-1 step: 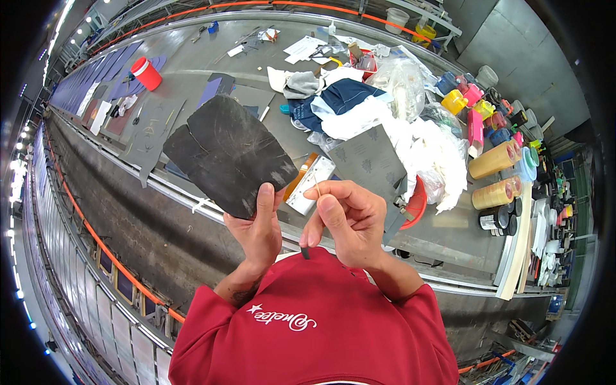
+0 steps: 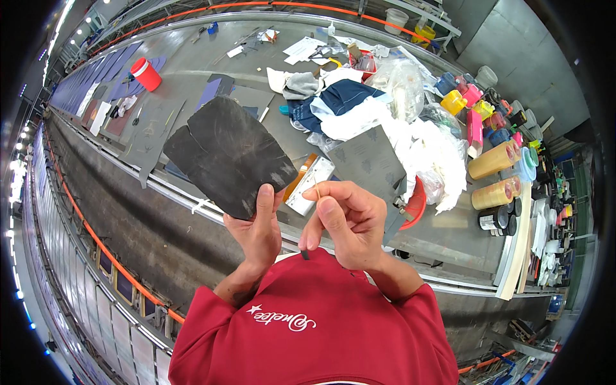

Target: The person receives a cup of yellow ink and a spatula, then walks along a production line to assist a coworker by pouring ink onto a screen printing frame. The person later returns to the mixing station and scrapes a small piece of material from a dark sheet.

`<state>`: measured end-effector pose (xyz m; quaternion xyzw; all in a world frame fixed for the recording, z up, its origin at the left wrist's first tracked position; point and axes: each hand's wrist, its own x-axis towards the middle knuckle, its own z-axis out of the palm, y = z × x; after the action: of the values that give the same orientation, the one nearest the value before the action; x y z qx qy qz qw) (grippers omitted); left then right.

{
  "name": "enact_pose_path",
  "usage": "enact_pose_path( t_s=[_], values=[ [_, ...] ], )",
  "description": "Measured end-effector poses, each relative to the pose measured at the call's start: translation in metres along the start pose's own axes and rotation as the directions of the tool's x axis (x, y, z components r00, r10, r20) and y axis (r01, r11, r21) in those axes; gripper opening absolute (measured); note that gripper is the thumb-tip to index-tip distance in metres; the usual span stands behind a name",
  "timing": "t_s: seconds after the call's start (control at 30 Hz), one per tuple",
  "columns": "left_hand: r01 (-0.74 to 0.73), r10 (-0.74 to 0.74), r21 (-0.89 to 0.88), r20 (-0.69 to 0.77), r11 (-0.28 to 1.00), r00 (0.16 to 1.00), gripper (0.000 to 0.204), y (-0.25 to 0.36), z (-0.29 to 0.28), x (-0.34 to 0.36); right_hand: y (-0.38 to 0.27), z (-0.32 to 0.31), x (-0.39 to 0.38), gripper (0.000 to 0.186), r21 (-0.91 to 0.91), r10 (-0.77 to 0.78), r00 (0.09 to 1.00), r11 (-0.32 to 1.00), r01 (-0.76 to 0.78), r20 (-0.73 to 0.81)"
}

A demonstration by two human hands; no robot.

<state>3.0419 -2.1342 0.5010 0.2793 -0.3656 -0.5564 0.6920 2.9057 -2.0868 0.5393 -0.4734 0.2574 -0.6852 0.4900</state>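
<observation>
My left hand [image 2: 258, 228] is closed on the lower right corner of a dark, scuffed flat slab [image 2: 228, 154], with the thumb on the side facing me. The slab is tilted and has a thin crack near its left edge. Beside it, my right hand [image 2: 351, 224] pinches a thin, pale stick [image 2: 317, 187] between thumb and forefinger, apart from the slab. A small black strip [image 2: 305, 255] hangs below the lower fingers of that hand; how it is held is partly hidden. Behind the right hand lie a marbled white box [image 2: 311, 186] and a dark grey sheet [image 2: 369, 160].
A long grey table [image 2: 449, 240] stretches ahead. White cloths [image 2: 430, 154], dark blue fabric [image 2: 340, 102] and clear plastic bags [image 2: 398, 83] are heaped on it. Right stand yellowish rolls [image 2: 491, 160] and colourful tubs [image 2: 454, 102]. A red bowl [image 2: 417, 202] and red canister [image 2: 146, 74] also show.
</observation>
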Motion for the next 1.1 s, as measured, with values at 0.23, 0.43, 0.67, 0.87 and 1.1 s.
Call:
enact_pose_path(
  t_s=[0.23,0.43,0.67,0.87,1.1],
  values=[
    [0.023,-0.023,0.021,0.038,1.000,0.999,0.023,-0.002,-0.004,-0.007,-0.022,0.007,0.006,0.029,-0.106,-0.056,0.991,0.992,0.070,0.125],
    [0.041,-0.044,0.057,0.052,0.998,0.998,0.021,-0.005,-0.009,-0.011,-0.025,0.008,0.005,0.033,-0.085,-0.057,0.984,0.994,0.072,0.169],
    [0.046,-0.050,0.048,0.084,0.998,0.995,0.022,0.001,-0.003,-0.013,-0.027,0.019,0.006,0.043,0.054,-0.100,0.993,0.994,0.097,0.069],
    [0.067,-0.066,-0.013,0.063,0.998,0.996,0.024,-0.003,-0.004,-0.020,-0.013,-0.002,0.012,0.032,-0.032,-0.105,0.989,0.994,0.109,0.105],
    [0.069,-0.070,0.009,0.064,0.998,0.996,0.024,0.000,-0.003,-0.021,-0.020,-0.004,0.011,0.029,0.000,-0.083,0.991,0.996,0.084,0.109]
  ],
)
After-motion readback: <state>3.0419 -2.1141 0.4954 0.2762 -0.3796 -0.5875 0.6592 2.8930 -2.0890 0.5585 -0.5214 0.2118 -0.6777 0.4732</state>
